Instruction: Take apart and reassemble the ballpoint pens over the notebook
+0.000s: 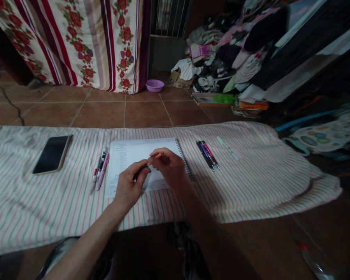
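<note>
Head view is showing your left hand [130, 185] closing its thumb and fingers around a slim black pen-like piece [140, 171], above the open notebook [140, 149] on the striped cloth [242, 194]. Its long axis is slanting up and rightward, away from your left palm and toward your right fingertips, so your left hand is sitting nearer. Your right hand [169, 167] is pinching narrowly near that upper end, apparently gripping a small orange piece [159, 155], though you cannot tell whether both pieces are joining.

Notebook [134, 151] lies between pens [103, 171] — phone [52, 154] far left.
</note>
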Demonstrator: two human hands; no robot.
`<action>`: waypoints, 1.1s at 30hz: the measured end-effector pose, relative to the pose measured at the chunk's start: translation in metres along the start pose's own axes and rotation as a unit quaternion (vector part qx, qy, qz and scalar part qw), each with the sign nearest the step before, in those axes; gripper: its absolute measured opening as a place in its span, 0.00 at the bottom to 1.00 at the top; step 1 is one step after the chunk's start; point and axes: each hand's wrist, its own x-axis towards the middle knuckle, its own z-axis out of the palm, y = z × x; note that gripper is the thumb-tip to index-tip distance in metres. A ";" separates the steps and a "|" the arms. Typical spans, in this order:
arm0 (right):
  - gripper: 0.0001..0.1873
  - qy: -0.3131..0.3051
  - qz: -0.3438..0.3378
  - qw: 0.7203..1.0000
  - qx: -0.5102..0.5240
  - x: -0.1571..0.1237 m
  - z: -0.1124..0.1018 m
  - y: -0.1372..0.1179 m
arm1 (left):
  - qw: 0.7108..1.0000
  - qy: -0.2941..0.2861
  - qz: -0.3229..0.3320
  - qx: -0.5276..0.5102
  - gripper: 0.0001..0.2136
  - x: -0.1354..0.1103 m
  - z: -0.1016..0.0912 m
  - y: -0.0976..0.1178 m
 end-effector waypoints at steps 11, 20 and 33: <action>0.08 -0.097 -0.005 0.993 -0.064 0.001 -0.009 -0.004 | 0.993 -0.059 -0.036 -0.094 0.12 0.011 -0.014 -0.010; 0.08 -0.119 0.025 0.992 0.024 0.001 -0.011 0.004 | 0.986 -0.087 -0.075 -0.118 0.14 0.007 -0.015 -0.009; 0.08 -0.024 0.035 0.999 -0.012 -0.005 0.000 0.009 | 0.994 -0.075 -0.024 -0.079 0.13 0.002 -0.011 -0.016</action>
